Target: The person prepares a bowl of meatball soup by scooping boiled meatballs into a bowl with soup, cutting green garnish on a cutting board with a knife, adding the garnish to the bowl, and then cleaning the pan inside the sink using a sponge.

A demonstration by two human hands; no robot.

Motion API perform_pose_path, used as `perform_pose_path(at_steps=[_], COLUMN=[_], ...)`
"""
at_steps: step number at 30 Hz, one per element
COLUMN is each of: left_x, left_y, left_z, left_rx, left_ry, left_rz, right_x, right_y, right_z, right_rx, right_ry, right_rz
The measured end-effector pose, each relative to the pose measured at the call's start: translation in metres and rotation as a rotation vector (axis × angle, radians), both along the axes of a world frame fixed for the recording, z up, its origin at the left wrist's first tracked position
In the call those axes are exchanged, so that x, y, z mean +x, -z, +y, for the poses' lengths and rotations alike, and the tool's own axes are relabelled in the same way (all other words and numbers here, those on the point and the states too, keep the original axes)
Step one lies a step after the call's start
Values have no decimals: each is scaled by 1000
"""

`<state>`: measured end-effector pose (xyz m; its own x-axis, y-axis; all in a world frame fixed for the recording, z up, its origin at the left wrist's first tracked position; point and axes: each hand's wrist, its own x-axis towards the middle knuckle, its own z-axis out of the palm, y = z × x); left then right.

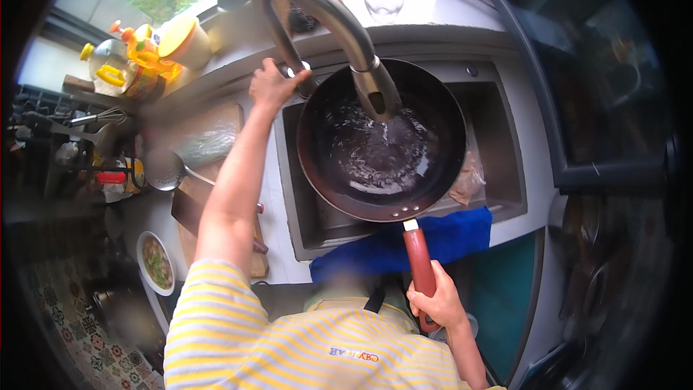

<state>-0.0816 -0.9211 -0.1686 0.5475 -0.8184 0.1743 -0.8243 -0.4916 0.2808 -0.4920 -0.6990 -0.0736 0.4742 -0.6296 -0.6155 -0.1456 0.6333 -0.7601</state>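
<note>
My right hand [441, 295] is closed around the red-brown handle [419, 260] of a dark frying pan [314, 141]. The pan lies over the sink [501, 119] under the spout of a brushed metal faucet [341, 27], and rippling water [379, 162] covers its bottom. At the faucet's base my left hand [276, 81] touches the lever area with its thumb out and fingers spread. A blue cloth [460, 235] hangs over the sink's front edge below the pan. Part of a plastic bag with something light brown [466, 181] shows in the sink beside the pan.
On the left are a cutting board [187, 200] with a cleaver [195, 216], a skimmer [165, 169], a plastic-wrapped item [208, 141] and a bowl of food [157, 262]. Bottles [111, 62] and a drinking glass [384, 0] stand on the sill. An open window frame [547, 86] is at right.
</note>
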Motion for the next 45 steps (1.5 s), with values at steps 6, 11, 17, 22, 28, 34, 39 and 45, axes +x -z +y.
perform_pose_path(at_steps=[6, 11, 17, 22, 28, 34, 39, 45], left_x=[-13, 47, -11, 27, 20, 17, 21, 93], left_y=[-17, -42, -130, -166, -122, -99, -87, -121], left_z=[1, 9, 25, -62, -168, -170, -180, -189], left_rx=[48, -52, -1131, -421, 314, 62, 33, -717], left_ry=[29, 300, 397, 579, 1217, 1359, 1264, 970], left_rz=[-32, 250, 428, 766, -282, -147, -121, 344], right_x=[0, 0, -7, -10, -19, -28, -30, -33], right_y=[-5, -5, -2, -13, -29, -24, -14, 2], right_z=[0, 2, 12, 18, 28, 32, 39, 47], right_rx=[4, 25, 41, 68, -2, 165, 82, 79], right_ry=[29, 24, 41, 83, 91, 31, 16, 88], right_rz=[14, -28, 111, 108, 180, 216, 249, 143])
